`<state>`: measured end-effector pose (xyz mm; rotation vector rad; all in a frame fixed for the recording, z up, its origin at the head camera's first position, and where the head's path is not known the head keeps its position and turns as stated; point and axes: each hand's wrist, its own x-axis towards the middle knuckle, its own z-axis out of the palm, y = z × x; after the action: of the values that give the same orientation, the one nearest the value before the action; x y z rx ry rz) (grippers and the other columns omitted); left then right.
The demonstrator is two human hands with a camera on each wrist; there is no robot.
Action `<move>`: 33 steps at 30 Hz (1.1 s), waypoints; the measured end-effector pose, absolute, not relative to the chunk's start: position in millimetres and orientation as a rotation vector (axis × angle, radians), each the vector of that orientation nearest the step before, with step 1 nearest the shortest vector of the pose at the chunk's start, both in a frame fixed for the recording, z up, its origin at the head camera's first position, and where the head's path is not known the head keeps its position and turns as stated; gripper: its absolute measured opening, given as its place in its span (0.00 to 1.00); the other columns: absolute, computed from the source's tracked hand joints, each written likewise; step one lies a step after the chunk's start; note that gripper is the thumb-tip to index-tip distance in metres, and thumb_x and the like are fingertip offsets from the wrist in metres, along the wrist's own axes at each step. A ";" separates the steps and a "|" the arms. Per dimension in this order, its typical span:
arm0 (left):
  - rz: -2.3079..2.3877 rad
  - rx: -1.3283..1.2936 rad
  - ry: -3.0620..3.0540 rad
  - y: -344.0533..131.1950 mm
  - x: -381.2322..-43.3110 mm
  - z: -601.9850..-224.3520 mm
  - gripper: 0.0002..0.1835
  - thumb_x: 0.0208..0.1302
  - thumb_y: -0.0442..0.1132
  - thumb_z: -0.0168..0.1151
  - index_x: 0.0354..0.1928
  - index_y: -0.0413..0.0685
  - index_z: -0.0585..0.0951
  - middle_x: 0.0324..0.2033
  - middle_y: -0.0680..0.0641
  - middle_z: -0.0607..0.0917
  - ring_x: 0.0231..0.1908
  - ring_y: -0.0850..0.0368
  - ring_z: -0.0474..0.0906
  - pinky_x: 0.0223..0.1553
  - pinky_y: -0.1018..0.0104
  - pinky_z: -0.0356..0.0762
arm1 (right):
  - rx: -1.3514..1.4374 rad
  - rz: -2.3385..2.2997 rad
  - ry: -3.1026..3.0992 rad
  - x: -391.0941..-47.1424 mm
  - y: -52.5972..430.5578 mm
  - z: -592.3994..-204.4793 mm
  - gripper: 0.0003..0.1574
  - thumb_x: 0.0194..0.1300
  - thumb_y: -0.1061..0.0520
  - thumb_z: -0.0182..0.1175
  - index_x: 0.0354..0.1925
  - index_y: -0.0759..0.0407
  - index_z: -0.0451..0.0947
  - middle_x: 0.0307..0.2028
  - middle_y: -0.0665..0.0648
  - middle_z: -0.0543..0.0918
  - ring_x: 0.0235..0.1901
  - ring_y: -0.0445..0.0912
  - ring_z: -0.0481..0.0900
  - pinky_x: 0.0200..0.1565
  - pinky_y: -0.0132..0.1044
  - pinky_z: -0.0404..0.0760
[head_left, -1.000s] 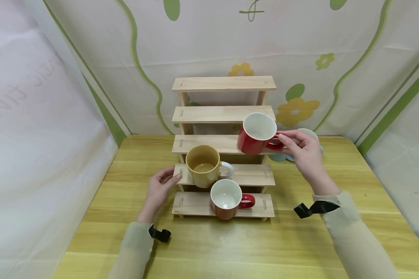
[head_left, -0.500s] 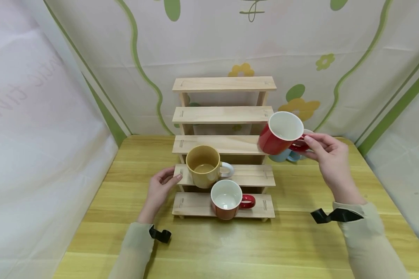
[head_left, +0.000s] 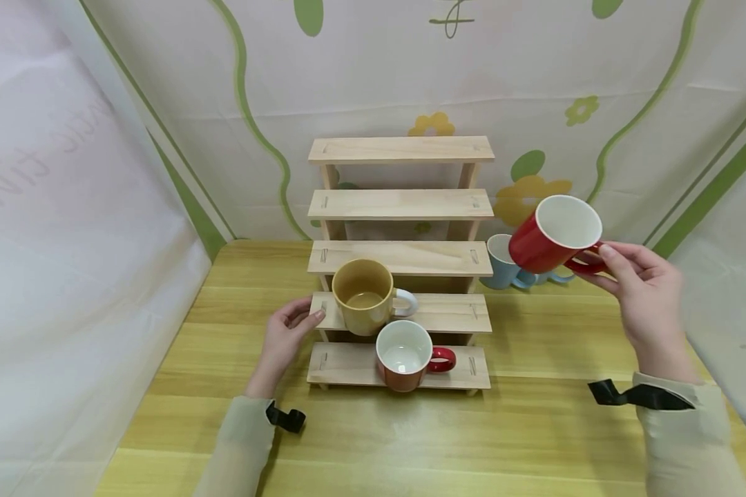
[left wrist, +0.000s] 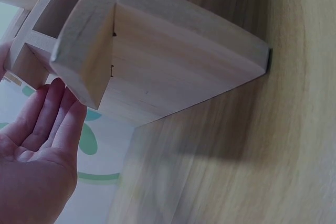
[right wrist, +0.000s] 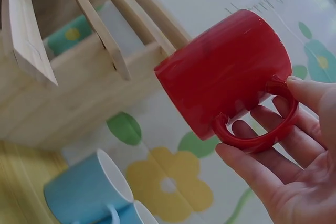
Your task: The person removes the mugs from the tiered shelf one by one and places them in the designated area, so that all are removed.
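Note:
My right hand (head_left: 649,293) holds a red mug (head_left: 543,241) with a white inside by its handle, raised over the table right of the wooden tiered shelf (head_left: 404,258). In the right wrist view, the thumb and fingers pinch the red mug's handle (right wrist: 257,142). My left hand (head_left: 286,335) grips the left end of the shelf's second step from the bottom; in the left wrist view its fingers (left wrist: 68,121) reach under the board's edge. On that step stands a yellow mug (head_left: 363,304) with a white handle. A reddish-brown mug (head_left: 402,376) with a red handle stands on the lowest step.
Two light-blue mugs stand on the table (head_left: 534,428) right of the shelf; the nearer blue mug (head_left: 502,266) partly hides the other. White cloth walls (head_left: 373,76) with flower prints enclose the back and sides.
My right hand has carried the red mug rightward, from in front of the third step to beyond the shelf's right end, uncovering the blue mugs. The left hand has stayed in place.

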<state>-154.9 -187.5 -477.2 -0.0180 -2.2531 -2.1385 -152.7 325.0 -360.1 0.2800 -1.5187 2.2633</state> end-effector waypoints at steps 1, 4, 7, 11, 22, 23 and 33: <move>-2.137 -0.019 -2.255 -187.6 -154.9 -477.2 0.24 0.68 0.37 0.70 0.63 0.35 0.78 0.58 0.39 0.80 0.56 0.52 0.79 0.55 0.67 0.79 | 0.278 2.266 -1.504 -152.4 327.9 -360.3 0.14 0.68 0.74 0.59 0.49 0.86 0.76 0.42 0.68 0.87 0.42 0.55 0.88 0.42 0.48 0.83; -2.132 -0.021 -2.263 -188.0 -154.8 -476.9 0.25 0.68 0.38 0.70 0.63 0.36 0.78 0.59 0.40 0.80 0.57 0.51 0.78 0.55 0.67 0.79 | 0.260 2.275 -1.467 -150.8 336.5 -360.6 0.14 0.68 0.75 0.59 0.49 0.86 0.76 0.41 0.69 0.87 0.42 0.55 0.88 0.41 0.48 0.83; -2.122 -0.030 -2.275 -188.4 -155.1 -476.9 0.26 0.68 0.39 0.70 0.64 0.36 0.77 0.59 0.40 0.80 0.58 0.50 0.77 0.55 0.67 0.79 | 0.227 2.278 -1.444 -148.9 344.8 -361.1 0.14 0.68 0.75 0.59 0.50 0.86 0.75 0.41 0.69 0.87 0.42 0.56 0.88 0.40 0.47 0.84; -2.115 -0.039 -2.283 -188.3 -155.4 -476.9 0.26 0.68 0.39 0.70 0.64 0.36 0.77 0.60 0.39 0.79 0.59 0.49 0.77 0.56 0.67 0.79 | 0.158 2.263 -1.439 -147.1 356.2 -363.5 0.17 0.67 0.74 0.62 0.51 0.85 0.76 0.42 0.68 0.87 0.42 0.55 0.88 0.40 0.46 0.84; -2.108 -0.037 -2.281 -188.4 -155.4 -477.1 0.25 0.68 0.38 0.70 0.63 0.36 0.78 0.59 0.39 0.80 0.58 0.49 0.77 0.55 0.67 0.79 | -0.028 2.253 -1.435 -141.9 384.0 -381.9 0.20 0.64 0.70 0.67 0.52 0.80 0.79 0.44 0.65 0.87 0.42 0.52 0.88 0.38 0.42 0.85; -2.110 -0.038 -2.278 -188.4 -155.3 -477.2 0.25 0.68 0.38 0.70 0.63 0.35 0.78 0.59 0.39 0.80 0.58 0.48 0.77 0.55 0.67 0.79 | -0.052 2.245 -1.438 -141.9 385.9 -383.5 0.20 0.64 0.69 0.67 0.52 0.80 0.79 0.43 0.64 0.87 0.42 0.52 0.88 0.38 0.42 0.85; -2.111 -0.040 -2.261 -188.1 -155.8 -479.1 0.24 0.68 0.37 0.70 0.62 0.36 0.78 0.58 0.39 0.81 0.56 0.50 0.78 0.55 0.67 0.79 | -0.228 2.230 -1.424 -146.6 406.3 -396.1 0.20 0.61 0.66 0.71 0.51 0.75 0.82 0.42 0.60 0.87 0.41 0.48 0.88 0.36 0.39 0.85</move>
<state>-155.8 -188.1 -479.1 -0.0405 -2.2611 -2.1114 -146.6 406.3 -396.1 -0.2282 -1.4243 2.2303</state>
